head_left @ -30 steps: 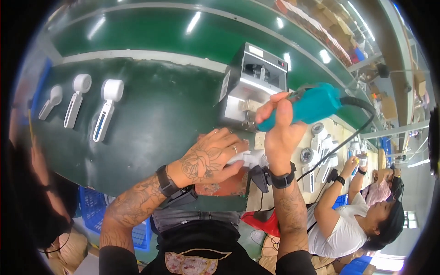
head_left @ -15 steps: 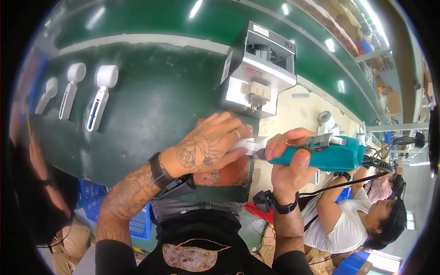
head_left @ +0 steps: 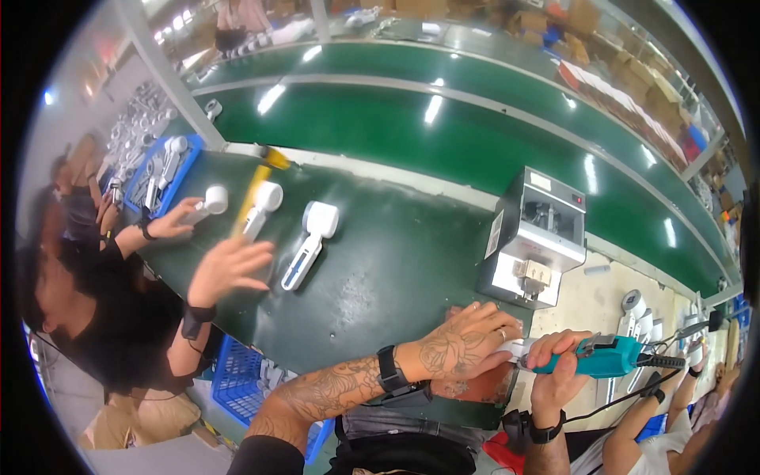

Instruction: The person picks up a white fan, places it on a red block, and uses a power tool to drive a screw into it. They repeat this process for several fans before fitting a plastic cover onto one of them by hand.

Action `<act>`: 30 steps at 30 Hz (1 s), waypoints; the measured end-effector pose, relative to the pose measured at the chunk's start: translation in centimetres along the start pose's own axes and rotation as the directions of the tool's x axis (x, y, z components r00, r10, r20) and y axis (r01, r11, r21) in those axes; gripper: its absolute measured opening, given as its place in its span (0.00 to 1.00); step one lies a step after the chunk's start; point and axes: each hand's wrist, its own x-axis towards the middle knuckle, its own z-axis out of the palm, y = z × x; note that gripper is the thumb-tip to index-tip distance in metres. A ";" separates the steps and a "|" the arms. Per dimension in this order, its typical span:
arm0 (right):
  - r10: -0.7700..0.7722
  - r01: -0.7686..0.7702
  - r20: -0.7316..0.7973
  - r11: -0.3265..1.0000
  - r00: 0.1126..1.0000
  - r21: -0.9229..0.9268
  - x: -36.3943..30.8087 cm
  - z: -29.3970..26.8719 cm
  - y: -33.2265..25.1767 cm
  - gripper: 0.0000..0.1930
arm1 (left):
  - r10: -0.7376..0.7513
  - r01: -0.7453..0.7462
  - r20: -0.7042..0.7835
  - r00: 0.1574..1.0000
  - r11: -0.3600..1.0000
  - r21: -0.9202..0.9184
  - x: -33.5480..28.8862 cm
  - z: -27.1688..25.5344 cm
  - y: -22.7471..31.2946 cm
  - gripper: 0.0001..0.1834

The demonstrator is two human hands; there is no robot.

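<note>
My left hand (head_left: 459, 347) is closed on a white plastic piece (head_left: 516, 349), pressing it down over a worn red-brown pad (head_left: 479, 385) at the table's near edge. Most of that piece is hidden beneath my fingers. From the right, my right hand (head_left: 556, 366) grips a teal electric screwdriver (head_left: 606, 358), lying almost level. Its tip points left and meets the white piece; the exact contact spot is too small to make out. A black cord trails from the tool's rear.
A silver-black machine (head_left: 532, 245) stands beyond my hands. White round-headed handheld units lie left, one (head_left: 310, 245) nearest me. A co-worker's hands (head_left: 229, 273) reach there, near a blurred yellow tool (head_left: 257, 190). Blue crates (head_left: 241, 376) sit left; another person works right.
The view has swung left, so my hands and the machine sit farther right and lower. A co-worker's hands now reach among the white units. My own grips look the same.
</note>
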 end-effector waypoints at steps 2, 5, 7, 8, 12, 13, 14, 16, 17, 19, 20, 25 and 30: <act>-0.013 0.013 -0.007 1.000 1.000 0.011 -0.1 -0.2 0.2 0.23 | 0.014 -0.014 -0.013 1.000 1.000 0.009 0.0 -0.2 0.1 0.19; 0.003 -0.003 -0.029 1.000 1.000 -0.019 -0.1 0.1 0.1 0.24 | 0.056 -0.056 -0.032 0.998 0.998 -0.004 -0.1 -0.4 -0.3 0.18; 0.015 -0.017 -0.040 0.998 0.999 -0.053 -0.3 0.1 -0.2 0.25 | 0.092 -0.093 -0.044 0.995 0.996 -0.012 -0.1 -0.5 -0.1 0.18; 0.005 -0.006 -0.055 1.000 0.998 -0.010 -0.9 0.0 -0.6 0.25 | 0.158 -0.156 -0.023 0.987 0.985 0.072 -0.5 -0.6 0.1 0.19; -0.101 0.119 -0.150 0.987 0.983 0.112 -2.9 0.4 -4.0 0.26 | 0.215 -0.210 -0.026 0.976 0.969 0.131 -3.1 -0.7 1.7 0.22; -0.130 0.158 -0.183 0.976 0.974 0.149 -3.7 0.0 -4.5 0.26 | 0.209 -0.198 -0.084 0.974 0.973 0.118 -3.8 -1.4 2.5 0.22; -0.151 0.183 -0.200 0.971 0.968 0.153 -4.3 -0.4 -4.8 0.26 | 0.110 -0.094 -0.134 0.985 0.989 0.115 -4.7 -2.7 3.1 0.23; -0.174 0.194 -0.151 0.972 0.973 0.132 -5.7 -1.4 -6.6 0.28 | -0.063 0.077 -0.229 0.971 0.996 0.050 -7.2 -4.6 2.1 0.20; -0.175 0.197 -0.158 0.971 0.972 0.135 -6.3 -2.1 -7.0 0.28 | -0.176 0.224 -0.336 0.925 0.969 0.107 -8.7 -5.5 1.6 0.19; -0.142 0.155 -0.142 0.984 0.980 0.084 -7.3 -3.7 -7.5 0.28 | -0.358 0.481 -0.535 0.765 0.871 0.104 -10.8 -8.2 1.6 0.18; -0.115 0.114 -0.170 0.993 0.979 -0.016 -7.1 -4.0 -6.9 0.27 | -0.416 0.555 -0.586 0.695 0.829 0.070 -11.1 -8.2 -1.3 0.17; -0.077 0.054 -0.184 0.991 0.980 -0.125 -8.3 -8.3 -5.5 0.29 | -0.324 0.723 -0.670 0.668 0.495 0.481 -13.7 -11.8 -4.8 0.24; 0.002 0.007 -0.216 0.999 0.976 0.042 -8.7 -9.6 -5.4 0.32 | -0.242 0.427 -0.515 0.823 0.860 0.279 -3.5 -10.3 3.7 0.23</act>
